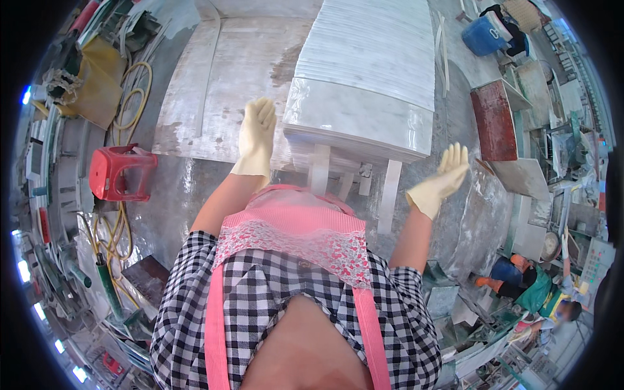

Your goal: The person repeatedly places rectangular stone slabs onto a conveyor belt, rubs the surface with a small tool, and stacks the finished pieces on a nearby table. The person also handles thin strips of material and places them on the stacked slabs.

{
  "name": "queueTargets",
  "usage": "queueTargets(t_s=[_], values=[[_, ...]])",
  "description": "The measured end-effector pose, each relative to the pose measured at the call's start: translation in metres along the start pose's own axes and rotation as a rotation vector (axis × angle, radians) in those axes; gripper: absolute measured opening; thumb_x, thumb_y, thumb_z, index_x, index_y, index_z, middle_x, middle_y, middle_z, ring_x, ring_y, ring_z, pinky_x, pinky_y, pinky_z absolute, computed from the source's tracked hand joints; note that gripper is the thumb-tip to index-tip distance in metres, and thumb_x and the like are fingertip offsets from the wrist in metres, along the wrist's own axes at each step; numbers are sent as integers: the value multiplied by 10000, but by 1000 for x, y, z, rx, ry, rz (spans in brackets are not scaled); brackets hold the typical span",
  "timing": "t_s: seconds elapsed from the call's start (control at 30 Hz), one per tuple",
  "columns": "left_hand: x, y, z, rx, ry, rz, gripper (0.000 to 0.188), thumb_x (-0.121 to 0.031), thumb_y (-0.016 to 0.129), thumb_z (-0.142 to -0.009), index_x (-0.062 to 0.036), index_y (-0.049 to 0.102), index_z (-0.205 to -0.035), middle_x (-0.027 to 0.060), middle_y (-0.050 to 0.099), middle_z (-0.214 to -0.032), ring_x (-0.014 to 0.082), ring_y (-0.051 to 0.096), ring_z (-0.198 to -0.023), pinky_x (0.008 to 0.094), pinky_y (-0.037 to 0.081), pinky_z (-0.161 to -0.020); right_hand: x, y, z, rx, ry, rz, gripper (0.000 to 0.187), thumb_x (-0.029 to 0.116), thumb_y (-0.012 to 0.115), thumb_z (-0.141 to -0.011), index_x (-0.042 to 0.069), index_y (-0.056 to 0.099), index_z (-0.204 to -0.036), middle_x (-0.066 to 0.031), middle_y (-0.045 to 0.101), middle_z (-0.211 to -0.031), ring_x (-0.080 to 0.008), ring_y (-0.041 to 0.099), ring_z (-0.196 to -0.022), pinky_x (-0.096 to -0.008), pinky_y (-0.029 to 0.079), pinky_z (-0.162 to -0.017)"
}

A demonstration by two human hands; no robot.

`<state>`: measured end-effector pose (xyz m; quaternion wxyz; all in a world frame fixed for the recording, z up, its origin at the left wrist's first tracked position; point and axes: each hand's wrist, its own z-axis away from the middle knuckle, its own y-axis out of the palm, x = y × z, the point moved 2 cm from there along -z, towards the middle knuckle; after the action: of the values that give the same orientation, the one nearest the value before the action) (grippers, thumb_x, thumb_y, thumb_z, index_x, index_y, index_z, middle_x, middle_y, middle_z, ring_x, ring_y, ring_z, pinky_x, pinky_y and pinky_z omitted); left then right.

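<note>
Both of my hands wear cream rubber gloves and hold nothing. My left hand is raised with its fingers stretched out, just left of a stack of pale grey-white marble slabs. On the other side, my right hand is off the stack's near right corner, its fingers extended and slightly apart. Neither glove appears to touch the stone. The near slab has a glossy face, and the rows behind it show as many thin overlapping edges. Pale strips stick out below the stack's near edge.
A wide, stained board lies left of the stack. Farther left are a red plastic stool and a coiled yellow hose. On the right are a blue drum, a reddish panel and a person in green.
</note>
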<state>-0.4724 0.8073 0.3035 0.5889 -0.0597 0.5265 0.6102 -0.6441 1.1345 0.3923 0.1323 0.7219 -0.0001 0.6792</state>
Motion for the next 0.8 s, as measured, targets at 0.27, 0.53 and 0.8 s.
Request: queueTargets(t_s=[0.27, 0.53, 0.8], values=[[-9, 22, 1, 321, -122, -460, 654, -498, 482, -1026, -19, 468, -1470, 116, 553, -1427, 232, 512, -1299, 381, 388, -1087, -36, 46, -26, 533, 413, -107, 606, 453, 304, -1095, 68, 332, -1562, -124, 387, -1571, -258, 342, -1461, -393, 277, -1192], [-21, 20, -31, 686, 143, -652, 653, -506, 361, -1069, 0, 388, -1480, 168, 536, -1432, 264, 519, -1316, 368, 420, -1089, -32, -18, -103, 510, 245, -91, 672, 528, 247, -1073, 118, 211, -1605, -130, 182, -1670, -220, 112, -1550, -401, 188, -1211], [-20, 45, -25, 590, 48, -671, 756, -427, 517, -1028, 13, 237, -1575, 192, 382, -1565, 268, 375, -1438, 357, 310, -1172, -50, 18, -69, 601, 467, 66, 722, 570, 338, -1053, 66, 298, -1570, -128, 436, -1538, -252, 435, -1374, -362, 346, -1134]])
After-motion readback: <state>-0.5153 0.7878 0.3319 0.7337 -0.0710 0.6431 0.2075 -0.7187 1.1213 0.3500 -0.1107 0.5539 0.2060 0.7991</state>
